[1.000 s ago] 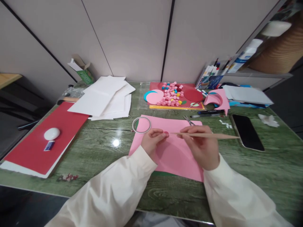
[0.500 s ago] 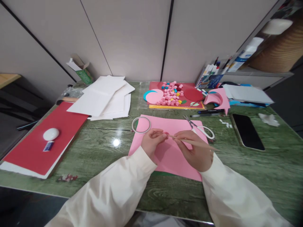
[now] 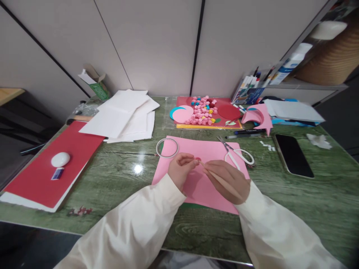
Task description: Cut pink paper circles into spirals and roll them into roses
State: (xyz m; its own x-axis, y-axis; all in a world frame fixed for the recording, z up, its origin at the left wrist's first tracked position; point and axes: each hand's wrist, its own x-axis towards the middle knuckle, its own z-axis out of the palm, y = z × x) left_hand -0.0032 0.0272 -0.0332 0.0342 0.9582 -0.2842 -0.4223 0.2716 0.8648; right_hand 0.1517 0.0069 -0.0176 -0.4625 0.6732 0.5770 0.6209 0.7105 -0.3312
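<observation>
Over a pink sheet of paper [image 3: 174, 177], my left hand [image 3: 180, 170] is closed, pinching a small curled pink-red piece [image 3: 198, 159], too small to make out fully. A pale wooden stick [image 3: 222, 180] lies along my right hand [image 3: 234, 178], its thin tip at the pink-red piece. The right fingers are wrapped round the stick near that tip. Just beyond the left hand is a white ring-shaped roll of tape [image 3: 157, 148] on the sheet's corner. White-handled scissors [image 3: 235, 160] rest open beyond the right hand, partly on the sheet.
At the back, small pink, blue and yellow paper pieces [image 3: 202, 112] lie on red paper. White sheets [image 3: 112, 117] and a red sheet [image 3: 36, 175] with a white oval object [image 3: 60, 159] are to the left. A phone [image 3: 293, 155] lies right, near cut-out pink paper [image 3: 263, 114].
My right hand has turned, and the stick's back end has swung down toward my wrist. More of the scissors' handles shows. My left hand stays almost in place.
</observation>
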